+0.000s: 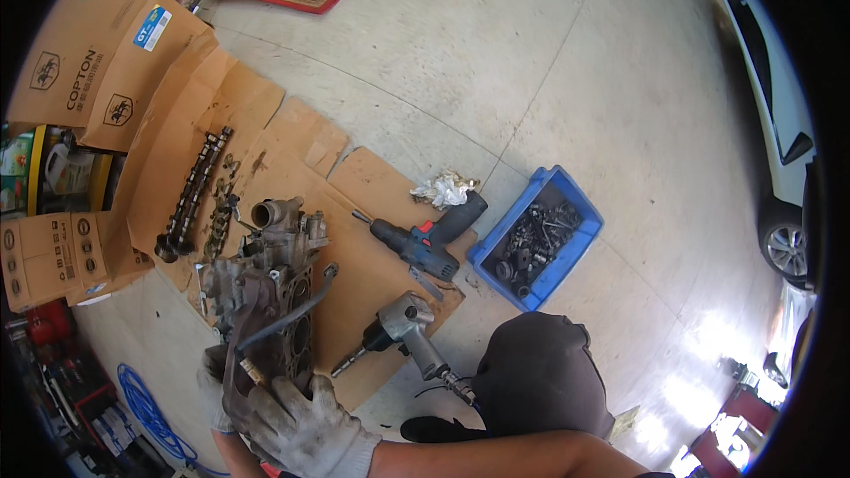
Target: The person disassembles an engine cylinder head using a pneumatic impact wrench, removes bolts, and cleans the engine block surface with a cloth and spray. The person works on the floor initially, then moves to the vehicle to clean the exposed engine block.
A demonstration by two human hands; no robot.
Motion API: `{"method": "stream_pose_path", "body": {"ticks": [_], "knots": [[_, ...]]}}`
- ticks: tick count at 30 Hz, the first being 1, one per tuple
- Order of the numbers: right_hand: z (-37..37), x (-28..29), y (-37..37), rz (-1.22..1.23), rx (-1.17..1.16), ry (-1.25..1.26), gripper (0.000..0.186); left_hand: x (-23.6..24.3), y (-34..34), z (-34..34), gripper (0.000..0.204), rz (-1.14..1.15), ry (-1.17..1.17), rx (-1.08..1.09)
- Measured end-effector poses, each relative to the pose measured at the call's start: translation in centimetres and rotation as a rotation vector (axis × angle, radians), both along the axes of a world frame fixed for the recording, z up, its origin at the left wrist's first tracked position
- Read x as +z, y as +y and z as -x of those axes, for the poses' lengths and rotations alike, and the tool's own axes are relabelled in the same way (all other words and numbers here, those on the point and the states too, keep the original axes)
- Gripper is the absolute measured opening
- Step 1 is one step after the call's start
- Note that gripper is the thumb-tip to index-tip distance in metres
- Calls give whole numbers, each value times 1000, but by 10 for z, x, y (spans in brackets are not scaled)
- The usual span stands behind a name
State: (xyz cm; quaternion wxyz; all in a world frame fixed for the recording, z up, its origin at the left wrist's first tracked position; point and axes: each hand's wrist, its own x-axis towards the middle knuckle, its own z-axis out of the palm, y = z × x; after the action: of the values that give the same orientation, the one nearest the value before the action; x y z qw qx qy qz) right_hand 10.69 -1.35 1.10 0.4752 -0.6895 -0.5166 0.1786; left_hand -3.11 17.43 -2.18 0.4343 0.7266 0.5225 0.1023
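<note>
Grey metal cylinder head: ahead, long axis running away.
White-gloved right hand: at near end; clamping cannot be told.
White-gloved left hand: left side, grip hidden.

The one view comes from the left of two side-by-side fisheye cameras on the person's head, looking down over the floor. The right forearm enters large and close toward 5 o'clock, beside a dark-clad knee. The metal engine part lies farther below, toward 8 o'clock. The wide lens takes in cartons toward 10 o'clock and a car near 3, bending toward the black circular rim.
</note>
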Motion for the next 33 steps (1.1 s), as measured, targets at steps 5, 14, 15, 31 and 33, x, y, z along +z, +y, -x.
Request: {"method": "stream_pose_path", "body": {"ticks": [5, 14, 15, 31, 33], "knots": [[-6, 4, -4, -3, -25, -26, 44, -16, 26, 37, 16, 23, 151, -129], [4, -3, 0, 28, 30, -15, 47, -7, 3, 9, 17, 129, -73, 62], [0, 2, -1, 46, 38, -3, 47, -6, 6, 12, 19, 175, -58, 54], [-19, 27, 4, 134, 106, -29, 66, 29, -193, -13, 71, 627, -1010, 365], [-22, 33, 1, 122, 42, -73, 75, 23, -197, -32, 72, 634, -1119, 343]]}}
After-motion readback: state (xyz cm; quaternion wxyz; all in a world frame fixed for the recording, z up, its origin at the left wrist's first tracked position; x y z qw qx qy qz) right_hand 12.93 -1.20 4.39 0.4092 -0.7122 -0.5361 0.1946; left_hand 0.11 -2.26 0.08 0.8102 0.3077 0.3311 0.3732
